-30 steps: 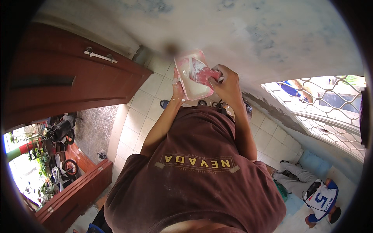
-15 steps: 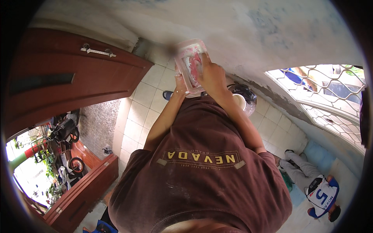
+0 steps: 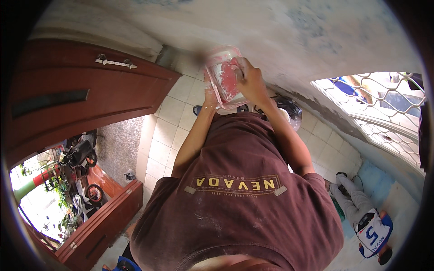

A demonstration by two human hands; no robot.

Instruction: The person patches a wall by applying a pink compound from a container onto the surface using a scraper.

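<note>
head view: the right hand [image 3: 253,83] grasps a pink scraper [image 3: 230,81] over a rectangular tray [image 3: 234,105]; the left hand [image 3: 210,96] grips the tray's left side. a steady tray and shallow scraper angle should limit spills. white, thick-looking paste [image 3: 219,73] smears the scraper; beyond, the wall [image 3: 271,38] is patchy, the floor tiles [image 3: 168,130] square.

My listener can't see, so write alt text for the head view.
A right hand grips a red spreader over a smeared, translucent plastic tray held in the left hand, near a patchy wall. A brown door stands open.
</note>
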